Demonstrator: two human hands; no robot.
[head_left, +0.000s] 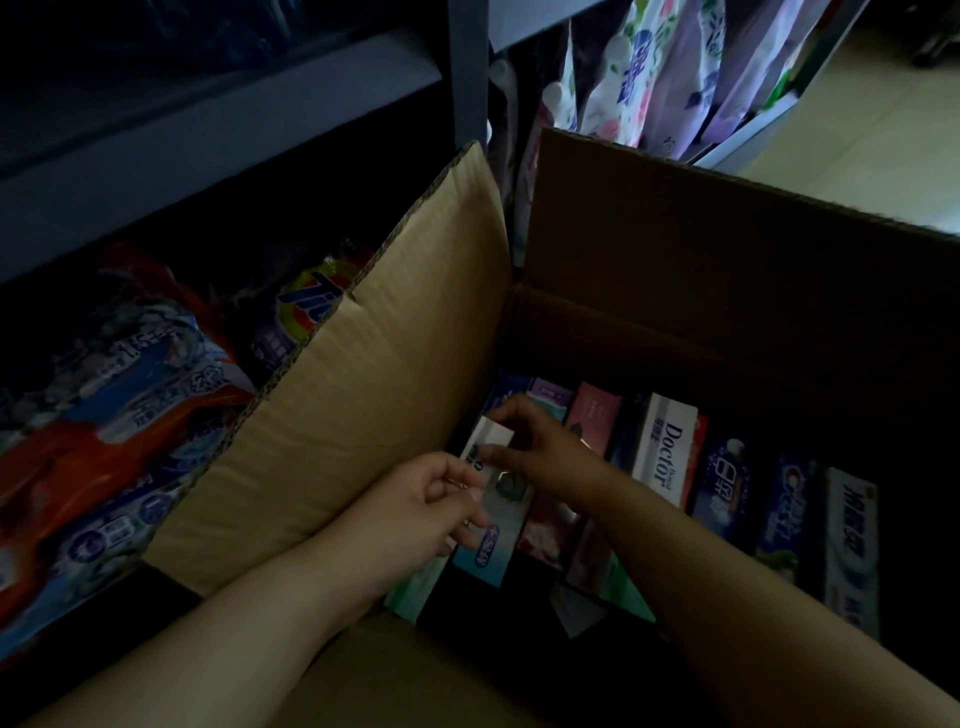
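One toothpaste box (492, 545) is held by two hands: its middle is gripped by the curled left hand (431, 499), and its far end is pinched by the right hand (540, 452). Right of the grip, about a dozen other boxes (667, 447) are packed in one carton (363, 415) — an exact count is prevented by the dimness. If it is pulled askew, neighbours could be dragged up.
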